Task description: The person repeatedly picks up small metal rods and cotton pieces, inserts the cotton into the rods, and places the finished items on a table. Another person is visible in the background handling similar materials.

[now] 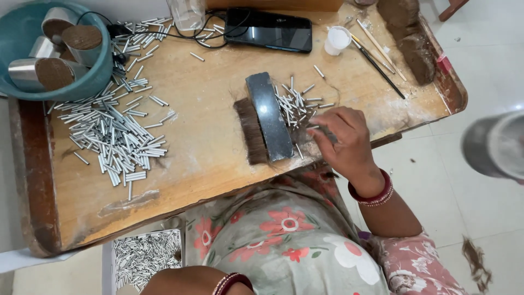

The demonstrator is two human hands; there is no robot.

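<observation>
Resting on the counter (218,142), what's there?

— A dark bar (268,117) over brown hair (250,131); my right hand (341,139), fingers pinching a hair tuft beside small metal tubes (297,106). A careless nudge might scatter them.

— Left hand?

— Out of view.

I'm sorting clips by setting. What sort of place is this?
Probably a small home workshop for hand-making brushes: a worn wooden table holds heaps of small metal tubes, a hair bundle under a dark block, and the right hand beside them.
</observation>
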